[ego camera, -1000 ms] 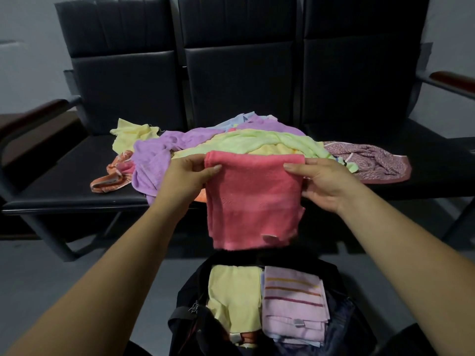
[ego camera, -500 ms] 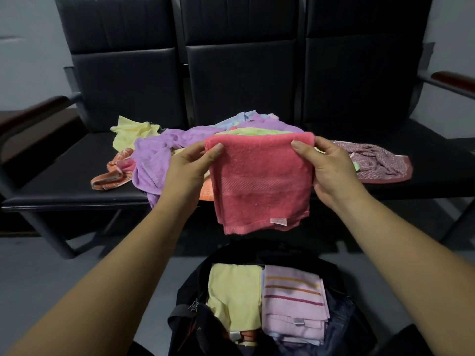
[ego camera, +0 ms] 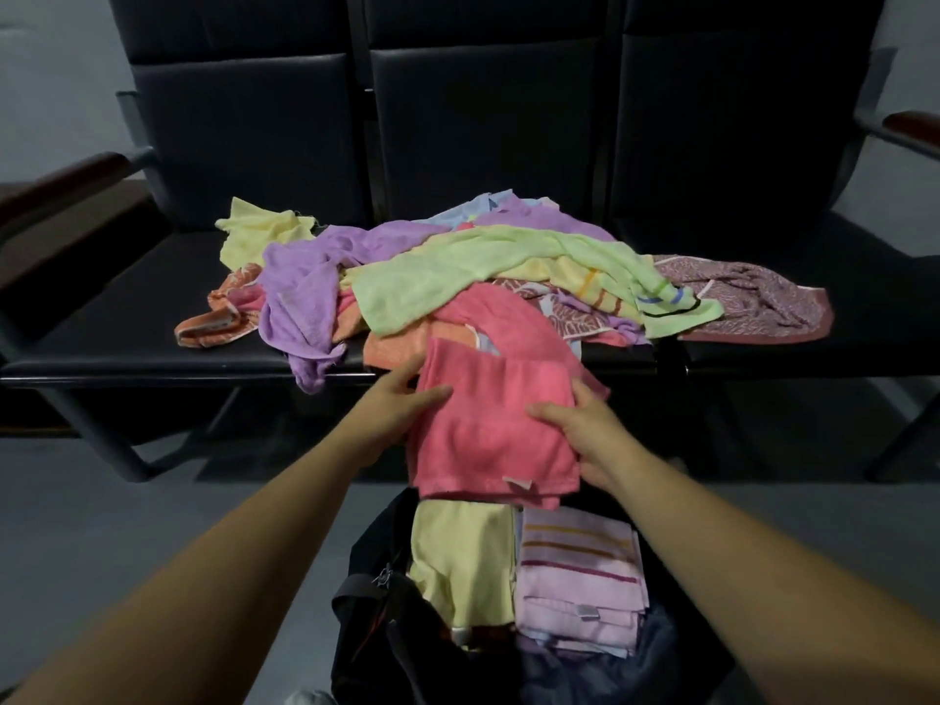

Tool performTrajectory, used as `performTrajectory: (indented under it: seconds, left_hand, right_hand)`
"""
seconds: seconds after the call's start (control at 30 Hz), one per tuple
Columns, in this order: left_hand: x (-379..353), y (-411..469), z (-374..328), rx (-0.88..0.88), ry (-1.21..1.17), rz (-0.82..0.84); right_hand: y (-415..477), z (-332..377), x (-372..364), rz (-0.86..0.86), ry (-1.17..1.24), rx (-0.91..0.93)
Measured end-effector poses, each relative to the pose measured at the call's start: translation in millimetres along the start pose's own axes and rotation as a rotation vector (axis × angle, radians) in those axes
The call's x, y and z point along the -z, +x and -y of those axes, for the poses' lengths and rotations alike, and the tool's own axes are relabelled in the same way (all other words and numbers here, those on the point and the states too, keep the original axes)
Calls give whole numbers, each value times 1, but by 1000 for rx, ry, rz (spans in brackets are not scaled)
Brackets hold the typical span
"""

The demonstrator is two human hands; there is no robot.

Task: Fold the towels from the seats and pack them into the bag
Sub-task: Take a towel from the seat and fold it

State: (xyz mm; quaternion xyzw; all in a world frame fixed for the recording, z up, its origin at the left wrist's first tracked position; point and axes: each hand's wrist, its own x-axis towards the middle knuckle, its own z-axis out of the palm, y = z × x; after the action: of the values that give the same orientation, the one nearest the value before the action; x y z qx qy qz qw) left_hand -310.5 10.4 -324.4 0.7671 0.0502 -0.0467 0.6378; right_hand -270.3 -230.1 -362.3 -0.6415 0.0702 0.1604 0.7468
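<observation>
I see the black seats (ego camera: pixel 101 318) running across the upper half of my view, a heap of unfolded towels spread over them from about ten o'clock to two o'clock. Starting at the left, an orange towel (ego camera: pixel 213 325) lies at the heap's edge, with a pale yellow towel (ego camera: pixel 254 229) behind it at eleven o'clock and a purple towel (ego camera: pixel 300 292) draping over the seat's front lip. A light green towel (ego camera: pixel 458 277) lies across the top of the heap, and a maroon patterned towel (ego camera: pixel 763 297) lies flat at the far right.

At the centre my left hand (ego camera: pixel 394 407) grips the left edge of the folded pink towel (ego camera: pixel 488 435), thumb on top. My right hand (ego camera: pixel 585 429) is clamped on its right side, thumb across the front. The pink towel hangs between them, just in front of the seat edge and directly above the open black bag (ego camera: pixel 371 602) at six o'clock. Inside the bag, a folded yellow towel (ego camera: pixel 458 562) lies on the left, touching a folded pink striped towel (ego camera: pixel 575 577) on the right.
</observation>
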Motion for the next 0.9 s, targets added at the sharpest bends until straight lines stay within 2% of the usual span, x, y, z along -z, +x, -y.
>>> performTrajectory:
  seconds: [0.3, 0.43, 0.53, 0.63, 0.73, 0.9]
  left_hand:
    - [-12, 11, 155, 368, 114, 46]
    - [-13, 16, 198, 441, 177, 58]
    - [-14, 14, 228, 464, 218, -21]
    - [-19, 2, 256, 569, 240, -15]
    - [-27, -2, 272, 601, 413, 38]
    - [-23, -5, 274, 591, 537, -32]
  right_hand:
    - [28, -148, 4, -69, -209, -293]
    - [44, -196, 2, -80, -252, -368]
    - [49, -227, 0, -97, -349, -403]
    - [47, -250, -4, -115, -526, -406]
    - [42, -251, -8, -130, -669, -377]
    - [39, -242, -5, -247, -699, -276]
